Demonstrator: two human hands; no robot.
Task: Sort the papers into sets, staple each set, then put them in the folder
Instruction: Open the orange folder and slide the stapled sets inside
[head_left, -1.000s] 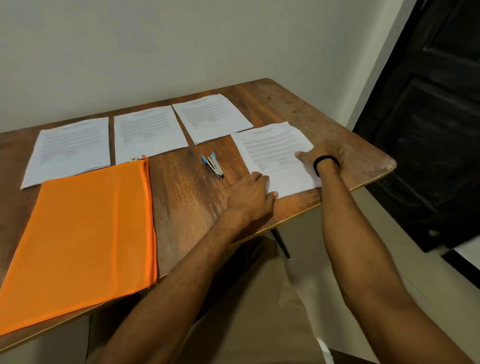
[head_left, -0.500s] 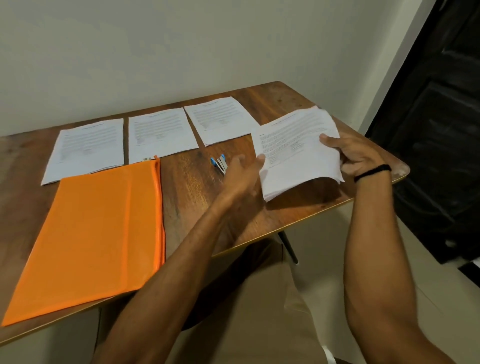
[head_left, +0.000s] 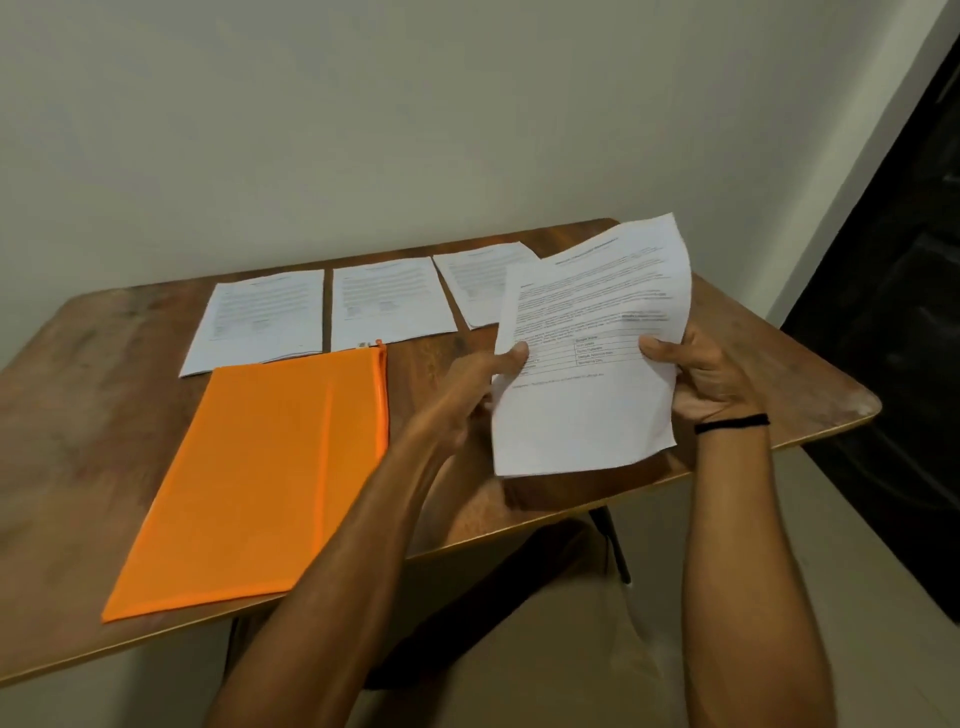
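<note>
I hold a set of printed white papers (head_left: 587, 358) upright above the table's right side. My left hand (head_left: 475, 387) pinches its left edge, thumb on the front. My right hand (head_left: 696, 376) grips its right edge. Three more paper sets lie in a row at the back: a left set (head_left: 260, 319), a middle set (head_left: 389, 301) and a right set (head_left: 475, 283), the last partly hidden by the held papers. An orange zip folder (head_left: 260, 478) lies flat at the front left. The stapler is hidden behind my left hand and the papers.
The wooden table (head_left: 88, 405) stands against a pale wall. Its front edge and right corner are close to my arms. A dark door (head_left: 893, 364) is at the right, beyond the table's corner.
The paper set that lay flat on the table's right has been lifted by both hands and now stands upright. The camera view has tilted up and shifted.
</note>
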